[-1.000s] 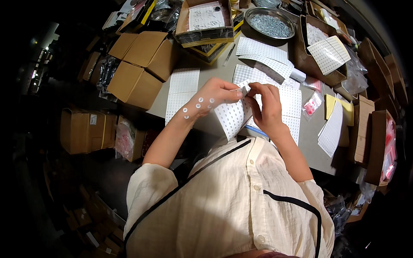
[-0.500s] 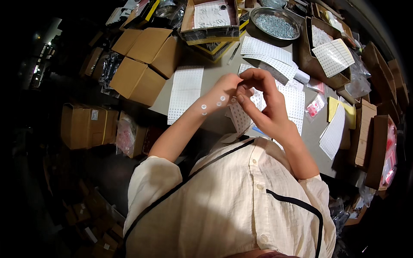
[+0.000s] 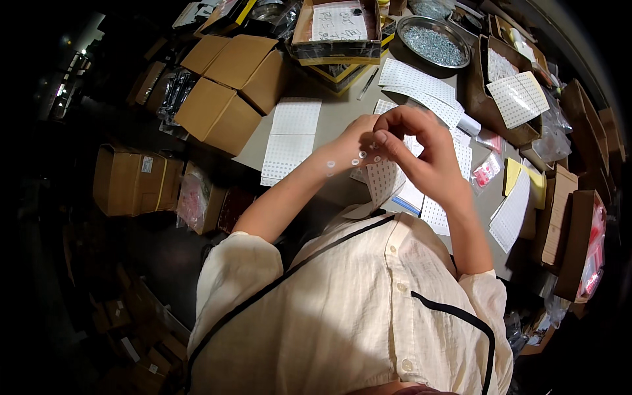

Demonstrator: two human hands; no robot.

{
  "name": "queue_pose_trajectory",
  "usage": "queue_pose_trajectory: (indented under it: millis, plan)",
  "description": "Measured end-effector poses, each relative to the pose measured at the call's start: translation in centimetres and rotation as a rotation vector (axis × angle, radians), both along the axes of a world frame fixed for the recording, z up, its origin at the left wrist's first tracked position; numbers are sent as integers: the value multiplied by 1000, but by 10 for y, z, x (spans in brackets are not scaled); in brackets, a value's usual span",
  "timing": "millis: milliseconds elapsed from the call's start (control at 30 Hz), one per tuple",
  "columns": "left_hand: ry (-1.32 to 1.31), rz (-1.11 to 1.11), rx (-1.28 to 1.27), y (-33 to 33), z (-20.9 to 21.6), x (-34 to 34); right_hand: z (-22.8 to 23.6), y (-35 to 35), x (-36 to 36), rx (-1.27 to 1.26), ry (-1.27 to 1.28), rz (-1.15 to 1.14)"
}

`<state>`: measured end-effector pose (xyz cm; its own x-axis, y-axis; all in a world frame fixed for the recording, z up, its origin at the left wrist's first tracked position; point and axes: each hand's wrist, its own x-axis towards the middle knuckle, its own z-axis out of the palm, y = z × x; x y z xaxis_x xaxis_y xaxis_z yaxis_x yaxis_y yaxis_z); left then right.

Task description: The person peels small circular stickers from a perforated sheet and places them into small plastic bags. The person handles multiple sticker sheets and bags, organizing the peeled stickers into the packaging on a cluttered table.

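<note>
My left hand (image 3: 359,137) is bent at the wrist over the table, its fingers hidden behind my right hand. Small white round stickers (image 3: 363,154) dot its back and wrist. My right hand (image 3: 421,148) curls over it, thumb and fingers closed near the left knuckles; whatever may be between the fingertips is too small to make out. Below both hands, a curved white sheet of small printed round stickers (image 3: 385,181) hangs near my shirt; whether the left hand grips it is hidden. More sticker sheets (image 3: 421,82) overlap on the table beyond.
Another sheet (image 3: 289,141) lies left of my hands. Open cardboard boxes (image 3: 220,118) stand at the left. A metal bowl of small shiny pieces (image 3: 434,43) sits at the back. Along the right are a small bag with red pieces (image 3: 487,170), a yellow sheet (image 3: 513,174) and several boxes.
My right thumb has moved from the back of my left hand toward its knuckles. More of the stickers there show now. The whole view has shifted slightly.
</note>
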<state>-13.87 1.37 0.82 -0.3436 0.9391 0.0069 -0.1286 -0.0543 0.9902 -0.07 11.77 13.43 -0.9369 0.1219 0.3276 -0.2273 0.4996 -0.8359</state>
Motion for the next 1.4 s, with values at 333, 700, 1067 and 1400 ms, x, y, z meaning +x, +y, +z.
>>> queue_pose_trajectory:
  millis: [333, 700, 1067, 1400]
  plan:
    - [339, 46, 117, 5, -28, -5, 6, 5, -17, 391, -69, -4]
    - [76, -14, -419, -36, 77, -7, -62, 42, 15, 121, -157, -170]
    - [-98, -73, -412, -42, 70, -12, -87, 11, 12, 89, 59, -182]
    - [-53, 15, -382, -43, 83, 7, -88, 11, 10, 317, 250, -244]
